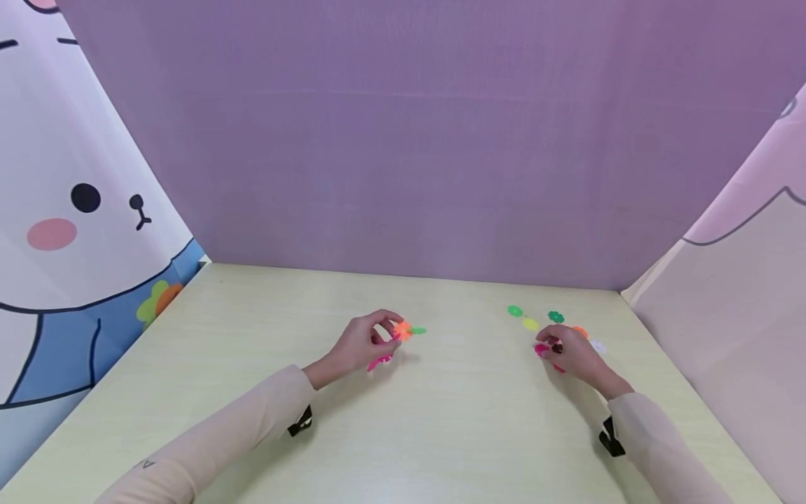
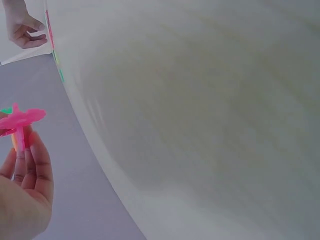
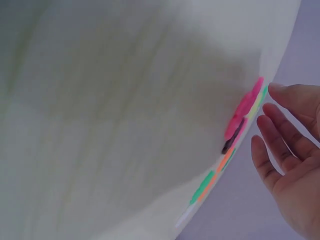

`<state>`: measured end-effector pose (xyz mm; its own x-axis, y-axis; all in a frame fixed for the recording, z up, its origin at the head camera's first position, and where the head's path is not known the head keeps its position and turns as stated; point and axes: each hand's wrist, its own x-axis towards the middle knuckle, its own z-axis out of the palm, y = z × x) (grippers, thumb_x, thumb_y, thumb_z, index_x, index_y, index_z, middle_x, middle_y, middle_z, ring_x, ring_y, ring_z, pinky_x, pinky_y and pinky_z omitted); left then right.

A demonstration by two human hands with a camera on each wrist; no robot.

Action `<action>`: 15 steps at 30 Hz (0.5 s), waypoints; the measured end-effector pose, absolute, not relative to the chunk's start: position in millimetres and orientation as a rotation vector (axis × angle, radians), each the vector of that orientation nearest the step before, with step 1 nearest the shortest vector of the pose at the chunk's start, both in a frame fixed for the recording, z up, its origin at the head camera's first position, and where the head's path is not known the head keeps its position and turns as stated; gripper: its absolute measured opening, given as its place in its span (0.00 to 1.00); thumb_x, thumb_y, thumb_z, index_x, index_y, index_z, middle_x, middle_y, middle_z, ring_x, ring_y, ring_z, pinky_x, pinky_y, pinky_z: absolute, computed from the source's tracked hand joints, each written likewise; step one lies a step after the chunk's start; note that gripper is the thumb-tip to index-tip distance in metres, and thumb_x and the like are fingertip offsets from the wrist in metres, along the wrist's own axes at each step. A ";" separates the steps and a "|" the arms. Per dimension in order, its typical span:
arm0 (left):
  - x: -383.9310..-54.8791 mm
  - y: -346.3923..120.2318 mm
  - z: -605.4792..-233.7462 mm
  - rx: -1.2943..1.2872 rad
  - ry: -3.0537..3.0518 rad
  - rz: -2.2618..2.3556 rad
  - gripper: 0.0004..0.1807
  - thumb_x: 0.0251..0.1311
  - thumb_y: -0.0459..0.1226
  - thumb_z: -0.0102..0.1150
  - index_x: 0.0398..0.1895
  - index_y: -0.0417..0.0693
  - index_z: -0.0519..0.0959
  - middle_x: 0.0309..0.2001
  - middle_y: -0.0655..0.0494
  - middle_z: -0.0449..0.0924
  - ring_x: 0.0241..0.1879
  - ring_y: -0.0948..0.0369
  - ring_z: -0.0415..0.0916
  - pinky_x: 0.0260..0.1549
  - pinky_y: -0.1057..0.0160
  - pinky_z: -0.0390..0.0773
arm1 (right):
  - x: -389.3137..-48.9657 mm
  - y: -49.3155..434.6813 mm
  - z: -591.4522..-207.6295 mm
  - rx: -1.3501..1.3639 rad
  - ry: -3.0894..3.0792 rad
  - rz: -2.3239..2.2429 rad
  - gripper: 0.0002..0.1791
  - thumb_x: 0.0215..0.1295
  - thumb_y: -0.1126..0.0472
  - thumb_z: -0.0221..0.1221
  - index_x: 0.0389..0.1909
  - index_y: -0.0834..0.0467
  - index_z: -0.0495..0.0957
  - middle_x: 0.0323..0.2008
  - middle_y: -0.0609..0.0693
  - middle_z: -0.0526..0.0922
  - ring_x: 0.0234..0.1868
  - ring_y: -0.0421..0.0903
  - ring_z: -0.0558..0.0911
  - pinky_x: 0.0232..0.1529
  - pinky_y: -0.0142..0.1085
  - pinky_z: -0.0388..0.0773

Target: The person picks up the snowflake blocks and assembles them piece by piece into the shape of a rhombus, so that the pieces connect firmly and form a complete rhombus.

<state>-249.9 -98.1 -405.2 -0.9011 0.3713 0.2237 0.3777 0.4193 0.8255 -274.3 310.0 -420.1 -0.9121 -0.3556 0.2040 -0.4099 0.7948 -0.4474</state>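
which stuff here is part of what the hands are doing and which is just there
Likely part of it:
pink piece, orange piece and green piece, at the left hand
loose coloured pieces around the right hand

Just there:
purple backdrop
cartoon-print panel

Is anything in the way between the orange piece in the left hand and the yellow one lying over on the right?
Nothing visible does: past the green piece beside the orange piece, the head view shows only tabletop up to the yellow piece. The right hand is close by, but not in between.
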 end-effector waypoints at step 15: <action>-252.0 -97.6 -408.4 -0.690 -2.620 -1.557 0.19 0.51 0.32 0.63 0.48 0.48 0.73 0.38 0.53 0.75 0.16 0.63 0.75 0.17 0.67 0.76 | -278.1 315.9 -425.4 0.579 -2.926 0.655 0.11 0.47 0.74 0.63 0.35 0.65 0.77 0.33 0.54 0.78 0.32 0.45 0.74 0.32 0.34 0.75</action>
